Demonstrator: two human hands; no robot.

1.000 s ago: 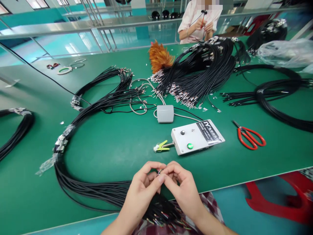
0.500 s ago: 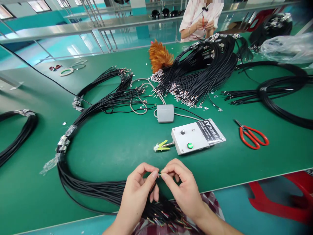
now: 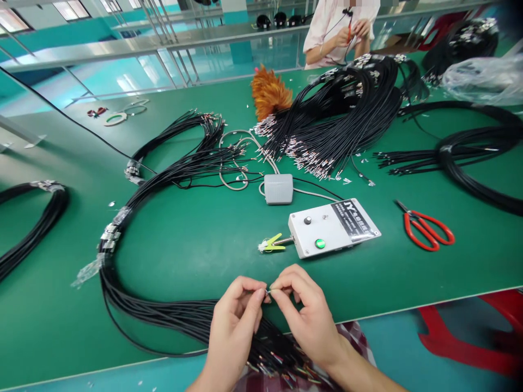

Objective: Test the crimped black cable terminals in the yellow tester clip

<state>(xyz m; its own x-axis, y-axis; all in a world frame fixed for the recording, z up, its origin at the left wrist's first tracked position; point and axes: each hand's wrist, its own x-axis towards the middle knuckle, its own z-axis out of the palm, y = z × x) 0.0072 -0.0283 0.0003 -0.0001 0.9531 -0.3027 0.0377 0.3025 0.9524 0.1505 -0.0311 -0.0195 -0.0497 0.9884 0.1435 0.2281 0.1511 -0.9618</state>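
Head view: left hand (image 3: 235, 321) and right hand (image 3: 306, 316) pinch a thin wire (image 3: 267, 293); flat green tabletop (image 3: 196, 239) spreads toward eleven o'clock, edge at six.

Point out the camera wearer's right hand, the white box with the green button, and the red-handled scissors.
Right hand (image 3: 310, 320): head view, near the thumb's base.
White box (image 3: 330, 230): head view, top face.
Red-handled scissors (image 3: 410, 215): head view, where handles meet blades.

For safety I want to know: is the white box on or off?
The box appears on: its green button glows.
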